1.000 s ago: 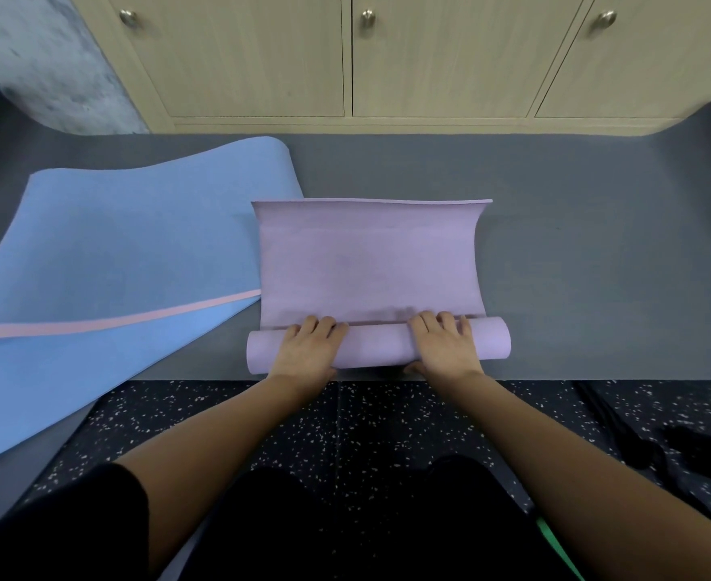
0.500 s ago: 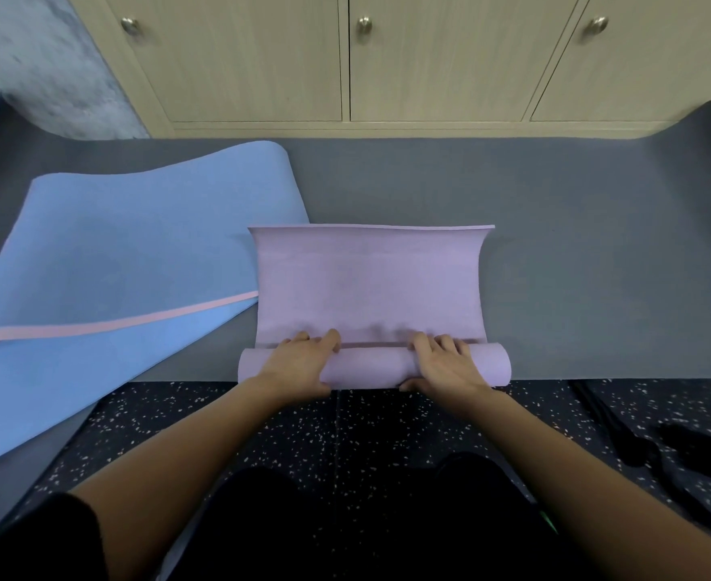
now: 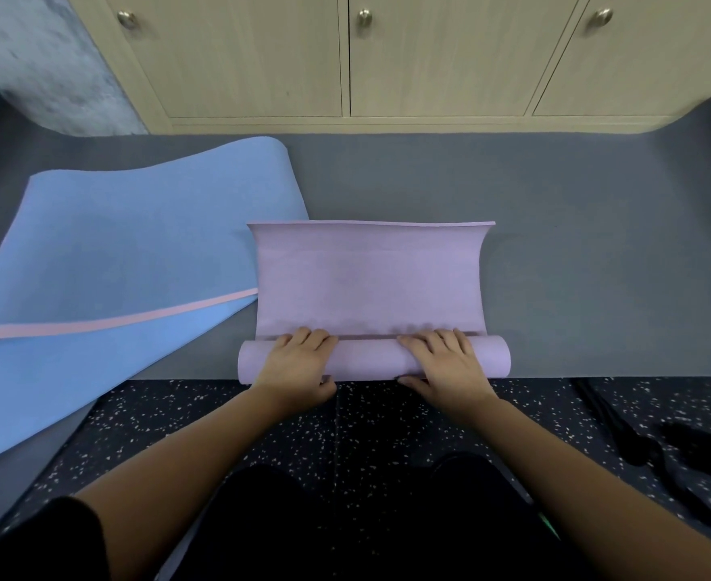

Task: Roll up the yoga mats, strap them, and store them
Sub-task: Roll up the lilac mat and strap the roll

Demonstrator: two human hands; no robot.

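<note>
Rolling step judged partway. The purple mat [image 3: 366, 278] lies on the grey underlay [image 3: 596, 266], its near end wound into a roll [image 3: 370, 359] at the underlay's near edge and its flat remainder running toward the cabinet doors [image 3: 429, 56]. The left hand [image 3: 299, 362] and right hand [image 3: 446, 362] both grip the roll, with fingers curled over the top and thumbs on the near side. Both ends of the roll are unheld.

Risks:
- Uneven push from the two hands would probably skew the roll and telescope one end.
- The far corners of the flat part flare outward and may crease if wound in as they are.
- The blue mat [image 3: 115, 245] lies just beside the purple mat's left edge. I cannot tell if they overlap, and a leftward drift could drag it in.
- Loosening the grip would likely let the springy roll unwind.

Room: bare underlay ahead as far as the cabinets, and more to the right. The left side is crowded by the blue mat. Dark straps [image 3: 638, 438] lie on the speckled floor [image 3: 387, 413], to the right and well apart from the roll.
</note>
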